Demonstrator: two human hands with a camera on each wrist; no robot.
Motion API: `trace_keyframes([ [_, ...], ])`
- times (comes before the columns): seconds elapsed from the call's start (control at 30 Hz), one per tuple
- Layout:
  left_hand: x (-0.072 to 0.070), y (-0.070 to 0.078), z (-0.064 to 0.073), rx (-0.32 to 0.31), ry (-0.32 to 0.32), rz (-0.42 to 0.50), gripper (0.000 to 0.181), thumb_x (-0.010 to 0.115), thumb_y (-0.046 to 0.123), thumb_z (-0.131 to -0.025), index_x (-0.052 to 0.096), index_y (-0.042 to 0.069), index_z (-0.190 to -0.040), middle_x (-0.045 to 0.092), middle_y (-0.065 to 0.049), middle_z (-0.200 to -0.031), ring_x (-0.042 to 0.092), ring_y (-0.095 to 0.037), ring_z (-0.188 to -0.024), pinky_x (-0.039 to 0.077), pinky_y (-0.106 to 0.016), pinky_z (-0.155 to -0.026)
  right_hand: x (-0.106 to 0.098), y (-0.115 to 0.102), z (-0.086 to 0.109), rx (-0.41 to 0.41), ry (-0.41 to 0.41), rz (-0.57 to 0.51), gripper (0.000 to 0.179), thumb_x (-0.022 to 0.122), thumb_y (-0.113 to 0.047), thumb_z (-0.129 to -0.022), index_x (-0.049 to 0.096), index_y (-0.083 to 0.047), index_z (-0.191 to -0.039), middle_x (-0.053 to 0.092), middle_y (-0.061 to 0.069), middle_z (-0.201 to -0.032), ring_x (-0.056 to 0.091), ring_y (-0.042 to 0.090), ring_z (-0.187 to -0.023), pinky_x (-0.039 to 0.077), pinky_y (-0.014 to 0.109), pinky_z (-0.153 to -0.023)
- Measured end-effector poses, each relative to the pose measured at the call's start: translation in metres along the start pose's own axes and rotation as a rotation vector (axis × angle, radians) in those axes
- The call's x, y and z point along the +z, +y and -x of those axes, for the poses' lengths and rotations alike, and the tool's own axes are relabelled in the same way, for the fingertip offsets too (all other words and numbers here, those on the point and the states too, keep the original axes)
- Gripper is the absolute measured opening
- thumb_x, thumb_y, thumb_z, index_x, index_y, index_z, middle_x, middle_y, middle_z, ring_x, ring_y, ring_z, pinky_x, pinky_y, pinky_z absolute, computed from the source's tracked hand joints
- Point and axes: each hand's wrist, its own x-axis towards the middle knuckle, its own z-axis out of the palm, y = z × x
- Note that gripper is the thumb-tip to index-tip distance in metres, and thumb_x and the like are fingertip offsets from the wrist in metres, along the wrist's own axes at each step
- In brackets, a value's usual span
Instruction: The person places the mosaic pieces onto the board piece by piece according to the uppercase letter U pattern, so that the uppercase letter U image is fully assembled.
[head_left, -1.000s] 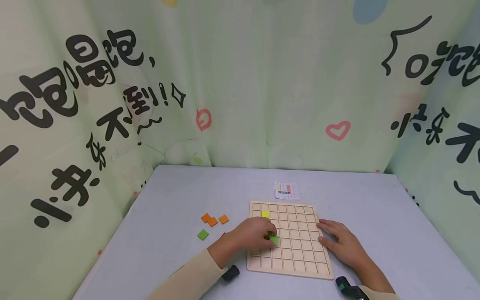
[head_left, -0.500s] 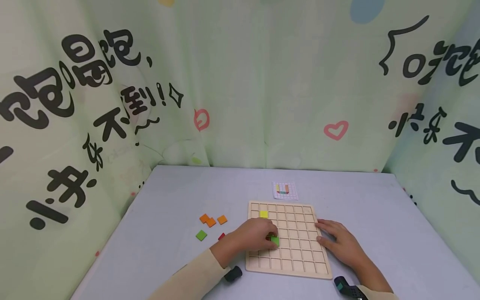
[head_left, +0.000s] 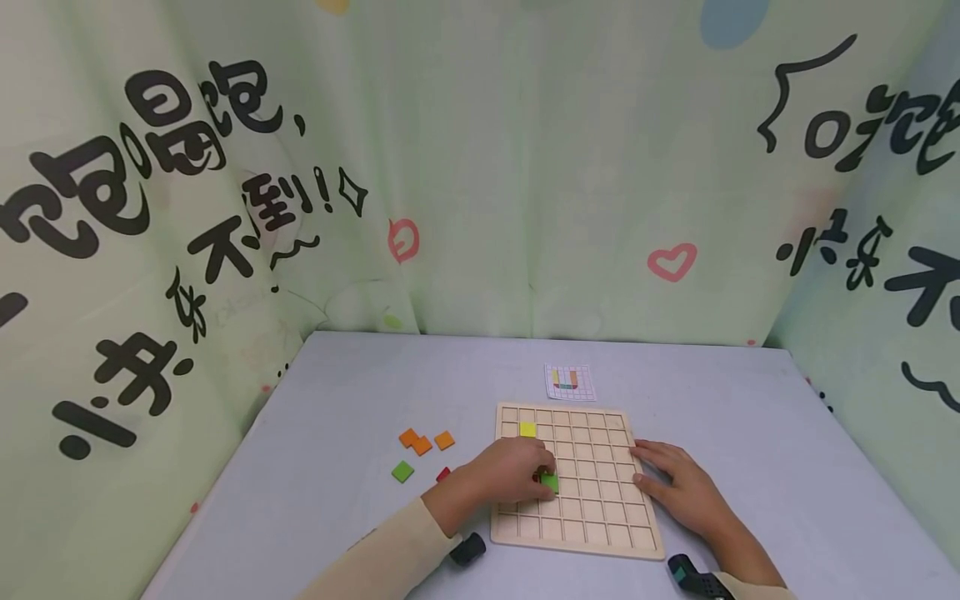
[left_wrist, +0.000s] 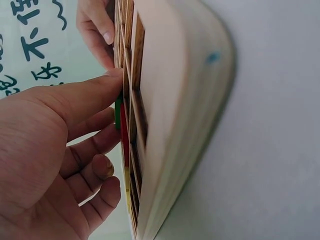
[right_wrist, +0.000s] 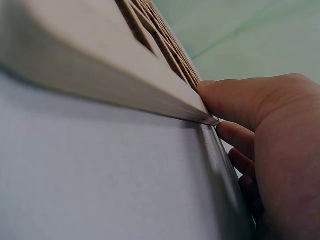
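Note:
A wooden grid board (head_left: 592, 546) lies on the table. Over its left half, my left hand (head_left: 513, 471) pinches a green square tile (head_left: 551, 483) between thumb and fingers, low at the grid. In the left wrist view, a red tile (left_wrist: 124, 137) sits in the grid beside the green one, with yellow (left_wrist: 127, 187) further along. From the head, one yellow tile (head_left: 528, 429) shows near the board's far left corner; my left hand covers the cells nearer. My right hand (head_left: 678, 487) rests against the board's right edge, thumb and fingertips touching it.
Left of the board lie several orange tiles (head_left: 422, 445), a loose green tile (head_left: 402, 472) and a red tile (head_left: 443, 474) partly hidden by the left wrist. A small printed pattern card (head_left: 570, 382) lies beyond the board. Printed curtains (head_left: 480, 167) enclose the table.
My left hand has shifted slightly right and nearer with the green tile, staying low over the same part of the grid. The right hand keeps its place on the board's edge.

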Motion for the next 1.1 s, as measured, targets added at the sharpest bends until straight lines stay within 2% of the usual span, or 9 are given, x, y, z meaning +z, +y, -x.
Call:
trace_keyframes([
  [0.53, -0.001, 0.002, 0.001, -0.020, -0.010, 0.005, 0.021, 0.079, 0.041, -0.081, 0.074, 0.025, -0.094, 0.050, 0.016, -0.077, 0.046, -0.001, -0.070, 0.039, -0.016, -0.061, 0.000, 0.000, 0.000, -0.016, 0.006, 0.010, 0.052, 0.067, -0.036, -0.091, 0.060, -0.005, -0.132, 0.049, 0.016, -0.141, 0.034, 0.042, -0.133, 0.025, 0.062, -0.103],
  [0.77, -0.003, -0.001, 0.001, -0.001, -0.017, -0.021, 0.023, 0.079, 0.041, -0.081, 0.074, 0.025, -0.097, 0.052, 0.017, -0.080, 0.046, 0.000, -0.072, 0.040, -0.016, -0.063, 0.001, -0.001, -0.001, -0.015, 0.000, 0.004, 0.052, 0.067, -0.036, -0.091, 0.060, -0.005, -0.132, 0.049, 0.016, -0.141, 0.034, 0.042, -0.133, 0.025, 0.062, -0.104],
  [0.97, -0.015, -0.010, 0.006, 0.043, 0.006, 0.007, 0.028, 0.077, 0.040, -0.083, 0.073, 0.022, -0.104, 0.059, 0.017, -0.094, 0.050, 0.003, -0.080, 0.043, -0.015, -0.072, -0.001, 0.001, -0.001, -0.016, -0.012, 0.003, 0.054, 0.066, -0.039, -0.092, 0.059, -0.004, -0.133, 0.048, 0.016, -0.142, 0.034, 0.043, -0.133, 0.026, 0.063, -0.103],
  [1.1, -0.022, -0.014, 0.014, 0.024, 0.012, 0.010, 0.027, 0.077, 0.039, -0.084, 0.073, 0.021, -0.103, 0.059, 0.017, -0.091, 0.051, 0.002, -0.082, 0.044, -0.016, -0.073, -0.001, 0.001, -0.001, -0.009, -0.019, -0.005, 0.055, 0.065, -0.040, -0.092, 0.059, -0.004, -0.133, 0.048, 0.016, -0.142, 0.034, 0.043, -0.133, 0.026, 0.063, -0.103],
])
